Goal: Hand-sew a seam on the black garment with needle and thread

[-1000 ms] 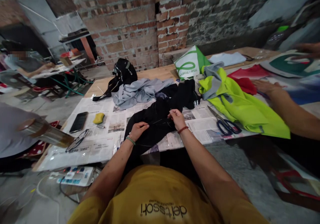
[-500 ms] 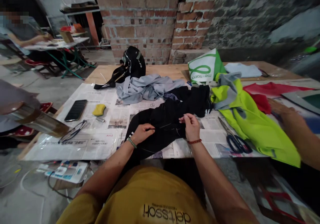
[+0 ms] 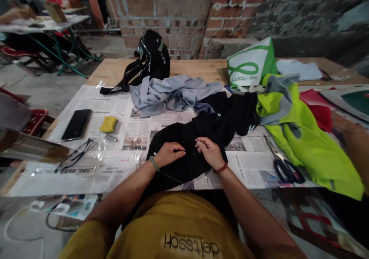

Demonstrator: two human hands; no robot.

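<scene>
A black garment with white stripes at its cuff lies bunched on the newspaper in front of me. My left hand pinches a fold of it between thumb and forefinger. Just to the right, my right hand is closed in a pinch over the same cloth; whatever its fingertips hold is too small to make out. A thin pale thread trails across the fabric below my left hand. Beyond the black garment is a crumpled grey garment.
Scissors lie right, beside a neon-yellow garment and another person's blurred arm. A phone, yellow sponge and glasses lie left. Behind stand a black bag and a green-white bag.
My right hand has moved left, closer to my left hand, and its fingers point more toward it. The camera view has tilted down and shifted somewhat. The left hand still pinches the cloth.
</scene>
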